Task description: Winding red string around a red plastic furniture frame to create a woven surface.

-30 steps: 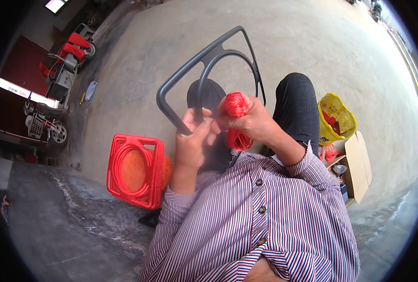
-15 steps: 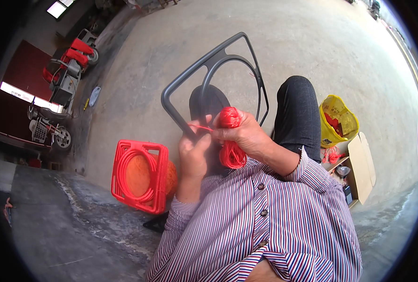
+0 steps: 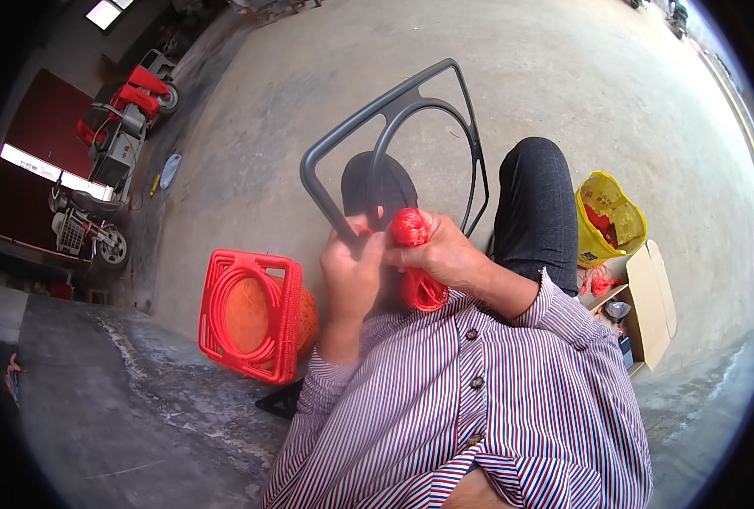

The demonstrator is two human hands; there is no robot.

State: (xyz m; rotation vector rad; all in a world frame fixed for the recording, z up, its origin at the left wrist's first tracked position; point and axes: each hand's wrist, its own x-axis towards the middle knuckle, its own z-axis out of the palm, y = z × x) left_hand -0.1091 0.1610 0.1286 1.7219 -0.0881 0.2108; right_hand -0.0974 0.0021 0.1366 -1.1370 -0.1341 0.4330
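A dark grey frame, roughly four-sided with a round ring inside, leans out over my left knee. My left hand is closed around its near corner, and a bit of red shows at the fingertips. Closed in my right hand is a hank of shiny red cord, its rounded end sticking out above the fingers and loops hanging below. The two hands meet over my lap, so the frame's near corner and the cord between them are mostly hidden.
Several red frames stand stacked at my left against a round orange thing. On my right are a yellow bag with red stuff inside and an open cardboard box. Scooters are parked at the far left.
My hands have come closer together, and the stretch of cord visible between them earlier is now hidden. The grey frame has shifted slightly right; the hank has dipped a little.
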